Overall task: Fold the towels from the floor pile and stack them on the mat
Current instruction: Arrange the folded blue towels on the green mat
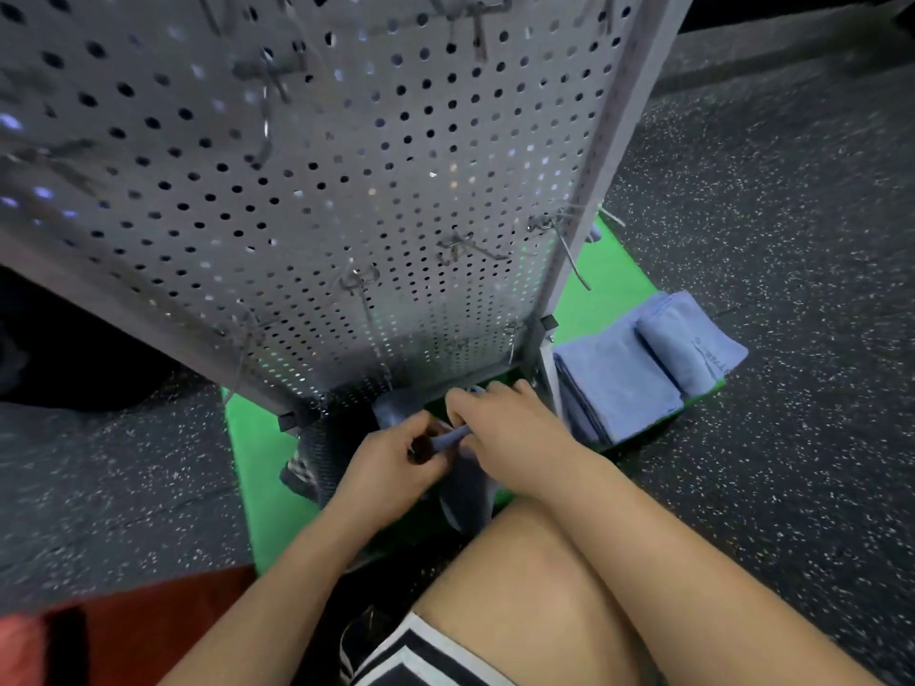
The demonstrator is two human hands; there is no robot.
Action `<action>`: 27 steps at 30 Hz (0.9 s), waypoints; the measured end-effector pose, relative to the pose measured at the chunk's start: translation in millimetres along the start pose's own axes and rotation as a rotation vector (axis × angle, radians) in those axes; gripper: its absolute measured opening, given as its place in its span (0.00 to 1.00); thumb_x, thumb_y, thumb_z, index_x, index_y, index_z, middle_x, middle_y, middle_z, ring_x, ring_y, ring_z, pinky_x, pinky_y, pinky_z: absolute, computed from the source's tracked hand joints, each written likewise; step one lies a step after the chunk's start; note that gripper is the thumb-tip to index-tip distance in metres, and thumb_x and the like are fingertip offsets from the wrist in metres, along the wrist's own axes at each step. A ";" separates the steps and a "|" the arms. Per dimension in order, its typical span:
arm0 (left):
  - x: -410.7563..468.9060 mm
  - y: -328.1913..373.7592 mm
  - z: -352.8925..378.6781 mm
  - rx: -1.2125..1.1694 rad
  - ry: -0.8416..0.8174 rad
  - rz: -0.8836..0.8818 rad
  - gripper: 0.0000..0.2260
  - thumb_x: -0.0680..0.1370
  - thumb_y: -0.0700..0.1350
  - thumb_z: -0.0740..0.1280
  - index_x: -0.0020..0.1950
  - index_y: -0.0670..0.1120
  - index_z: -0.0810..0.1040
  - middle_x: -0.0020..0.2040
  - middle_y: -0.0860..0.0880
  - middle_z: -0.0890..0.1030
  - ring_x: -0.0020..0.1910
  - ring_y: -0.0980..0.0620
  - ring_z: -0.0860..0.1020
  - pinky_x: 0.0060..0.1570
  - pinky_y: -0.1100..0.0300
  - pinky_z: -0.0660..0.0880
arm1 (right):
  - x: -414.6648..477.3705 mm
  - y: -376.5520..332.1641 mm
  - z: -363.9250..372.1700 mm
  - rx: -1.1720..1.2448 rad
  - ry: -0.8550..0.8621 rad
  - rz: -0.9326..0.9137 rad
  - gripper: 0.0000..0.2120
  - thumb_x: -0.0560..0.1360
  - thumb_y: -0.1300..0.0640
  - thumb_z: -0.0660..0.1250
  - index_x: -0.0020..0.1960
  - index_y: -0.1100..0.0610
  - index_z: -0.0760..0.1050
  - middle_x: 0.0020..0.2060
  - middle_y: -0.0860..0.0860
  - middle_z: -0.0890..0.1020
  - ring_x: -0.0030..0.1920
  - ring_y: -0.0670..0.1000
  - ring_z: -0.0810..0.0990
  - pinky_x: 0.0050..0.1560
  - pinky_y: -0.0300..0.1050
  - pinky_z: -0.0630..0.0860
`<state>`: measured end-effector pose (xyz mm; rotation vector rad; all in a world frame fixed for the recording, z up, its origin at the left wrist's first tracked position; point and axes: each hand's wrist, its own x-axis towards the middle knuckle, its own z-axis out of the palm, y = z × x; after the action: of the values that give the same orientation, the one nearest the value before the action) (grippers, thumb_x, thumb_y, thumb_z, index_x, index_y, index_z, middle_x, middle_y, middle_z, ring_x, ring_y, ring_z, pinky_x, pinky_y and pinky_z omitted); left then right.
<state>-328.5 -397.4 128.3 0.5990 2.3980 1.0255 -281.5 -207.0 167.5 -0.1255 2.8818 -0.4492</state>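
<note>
As my bare knee [534,576] rises at the lower centre of the frame, both my hands meet just above it on a blue towel [469,492]. My left hand [391,462] pinches a bunched strip of the cloth with curled fingers, and my right hand [505,428] grips the same strip just beside it. The rest of the towel drops in shadow between my forearms onto the green mat [267,482]. A grey pegboard rack [322,165] stands on the mat and fills the upper half, with wire hooks [574,259] jutting from its holes. At right centre a stack of folded blue towels [619,383] rests on the mat by the rack's corner post, with another folded towel [688,339] touching its far side. Dark speckled floor [767,215] surrounds the mat.
</note>
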 end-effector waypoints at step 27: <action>82.7 25.2 6.9 0.139 0.300 -0.152 0.06 0.80 0.52 0.65 0.50 0.50 0.74 0.43 0.48 0.82 0.42 0.43 0.80 0.44 0.45 0.78 | 67.1 -7.4 13.9 0.032 0.161 0.358 0.22 0.79 0.61 0.65 0.72 0.61 0.69 0.60 0.61 0.83 0.60 0.64 0.83 0.60 0.54 0.72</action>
<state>-385.5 -332.2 123.1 0.3188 2.7457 0.9445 -343.1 -225.9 143.2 0.4435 2.9576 -0.4524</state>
